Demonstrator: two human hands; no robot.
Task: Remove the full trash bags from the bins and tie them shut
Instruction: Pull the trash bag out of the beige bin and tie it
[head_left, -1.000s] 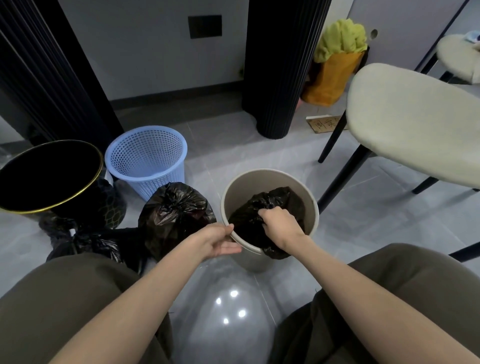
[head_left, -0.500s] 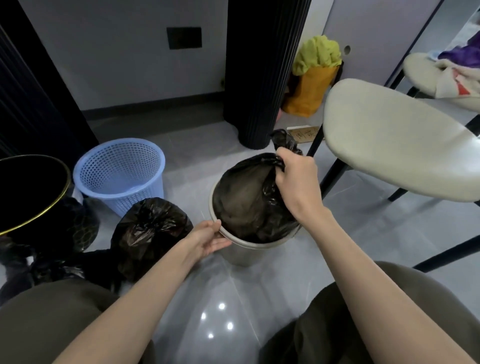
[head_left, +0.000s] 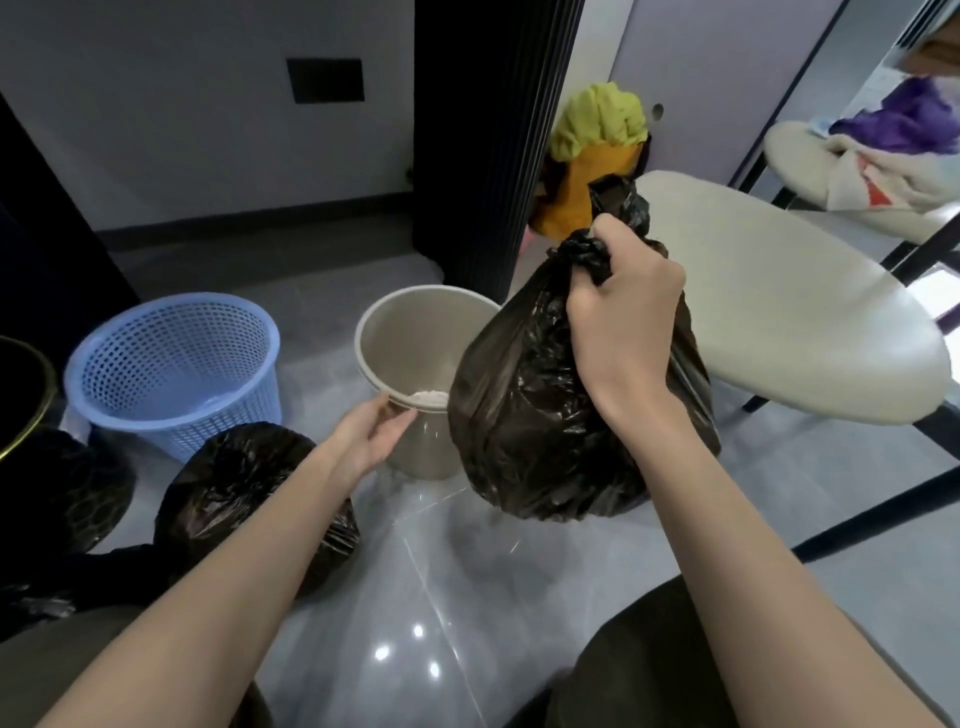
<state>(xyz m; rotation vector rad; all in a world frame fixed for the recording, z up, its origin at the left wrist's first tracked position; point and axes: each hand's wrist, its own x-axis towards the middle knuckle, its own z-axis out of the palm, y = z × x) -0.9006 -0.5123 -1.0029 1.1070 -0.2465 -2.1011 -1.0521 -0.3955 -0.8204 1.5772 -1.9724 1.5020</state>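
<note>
My right hand (head_left: 621, 317) grips the gathered neck of a full black trash bag (head_left: 530, 415), which hangs in the air just right of the beige bin (head_left: 410, 332). The bag is clear of the bin's rim. My left hand (head_left: 371, 434) holds the near rim of the beige bin, thumb over the edge. Something white lies at the bottom of that bin. Another full black bag (head_left: 244, 483) sits on the floor under my left forearm.
A blue mesh basket (head_left: 171, 364) stands left of the beige bin, and a black bin with a gold rim (head_left: 26, 395) is at the far left edge. A cream chair seat (head_left: 779, 317) juts in at right. A fluted black column (head_left: 488, 140) rises behind.
My right hand has lifted the black bag up out of the beige bin and over to its right. My left hand stayed on the bin's rim.
</note>
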